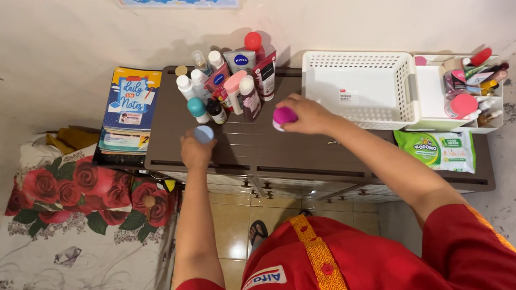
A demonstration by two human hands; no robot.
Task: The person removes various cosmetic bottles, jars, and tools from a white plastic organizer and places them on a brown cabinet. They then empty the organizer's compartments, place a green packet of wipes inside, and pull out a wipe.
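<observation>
My left hand grips a small bottle with a pale blue cap on the dark brown table top. My right hand holds a small container with a magenta lid just left of an empty white slotted basket. Behind both hands stands a cluster of toiletry bottles and tubes, white, pink, teal and red-capped.
A white organiser tray with cosmetics and a pink-lidded jar sits at the right. A green wipes pack lies below it. Stacked notebooks rest at the table's left end. A rose-patterned bed fills the lower left.
</observation>
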